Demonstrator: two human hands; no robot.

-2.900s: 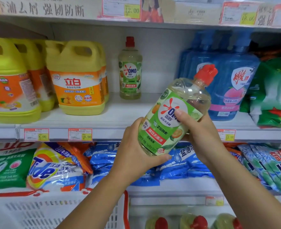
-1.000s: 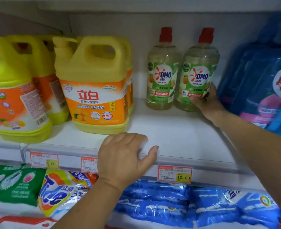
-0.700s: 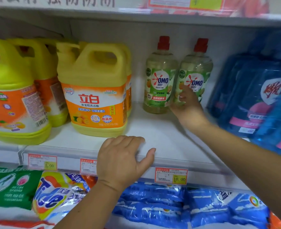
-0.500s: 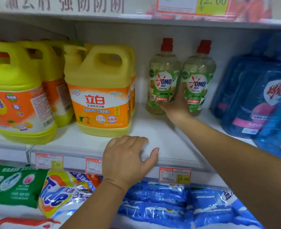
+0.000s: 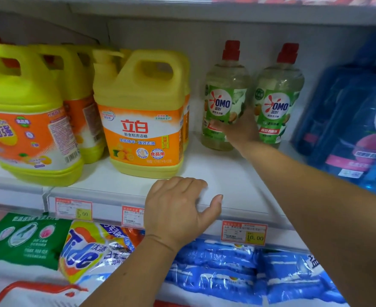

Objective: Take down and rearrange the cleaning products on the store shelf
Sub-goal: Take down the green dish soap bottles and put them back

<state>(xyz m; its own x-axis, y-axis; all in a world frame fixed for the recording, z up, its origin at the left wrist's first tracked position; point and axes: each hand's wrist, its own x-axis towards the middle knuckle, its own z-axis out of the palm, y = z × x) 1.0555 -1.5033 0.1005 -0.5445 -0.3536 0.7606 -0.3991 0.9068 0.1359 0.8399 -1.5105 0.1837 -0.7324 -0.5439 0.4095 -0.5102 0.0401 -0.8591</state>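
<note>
Left hand [image 5: 178,209]: rests on shelf [image 5: 227,171] lip, fingers loosely bent, gripping nothing
Yellow jugs [image 5: 142,89], 10 o'clock of it: standing, untouched
Left OMO bottle [image 5: 224,85], 1 o'clock: upright at shelf back, gripped low by right hand [image 5: 238,129]
Right OMO bottle [image 5: 276,85], 3 o'clock of its twin: just beside, upright
Judged: both bottles shelved; aligning the pair left to finish

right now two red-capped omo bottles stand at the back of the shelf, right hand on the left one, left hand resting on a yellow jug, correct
Not the left hand: the head view shows it resting on the front edge of the shelf, clear of the yellow jugs. The rest holds: right hand on the left OMO bottle, the right OMO bottle beside it.
</note>
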